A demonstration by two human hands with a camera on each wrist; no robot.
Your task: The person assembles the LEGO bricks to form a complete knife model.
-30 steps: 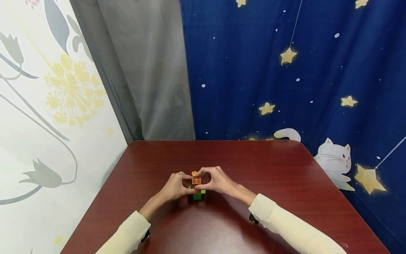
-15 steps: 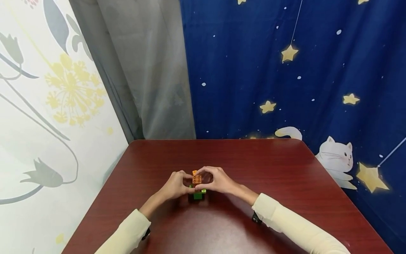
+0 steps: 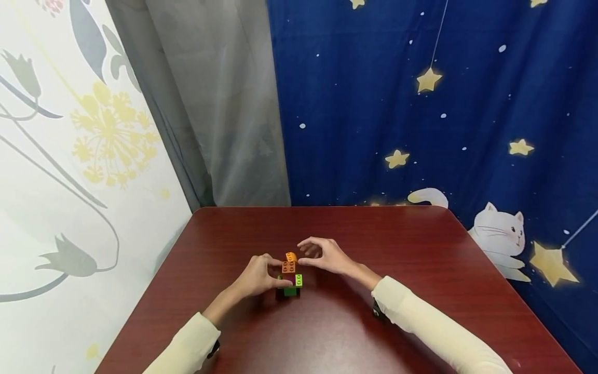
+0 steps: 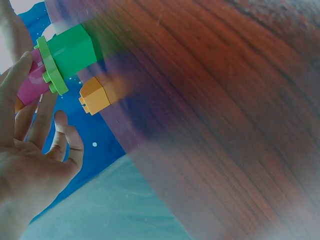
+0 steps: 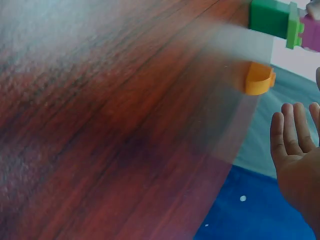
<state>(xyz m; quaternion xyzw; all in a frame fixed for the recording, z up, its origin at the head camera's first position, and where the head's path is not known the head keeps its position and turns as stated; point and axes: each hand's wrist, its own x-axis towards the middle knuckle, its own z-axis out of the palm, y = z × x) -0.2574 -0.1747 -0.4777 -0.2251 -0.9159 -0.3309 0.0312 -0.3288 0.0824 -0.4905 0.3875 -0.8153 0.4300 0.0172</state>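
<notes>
Standing upright near the middle of the red-brown table [image 3: 224,234] as a brick stack [image 3: 297,281], well apart from the far edge by the grey curtain [image 3: 224,104] and blue curtain [image 3: 345,104], and from the left edge beside the flowered white panel [image 3: 60,182]. With a broad stretch of wood between stack and either side edge. Pinched at the magenta brick [image 4: 35,80] by the left hand [image 3: 258,274], between thumb and fingers. Flanked by the right hand [image 3: 329,255], held apart with fingers loosely spread and thumb away from them. Closely backed by a separate orange curved brick [image 5: 258,82], set on the wood near the right hand. Built from a glossy green brick [image 4: 76,50] at the base, then a lime plate [image 4: 51,67] with studs showing, then magenta, partly covered by the left thumb; topped by a dark-orange brick [image 3: 288,267] with four studs.
</notes>
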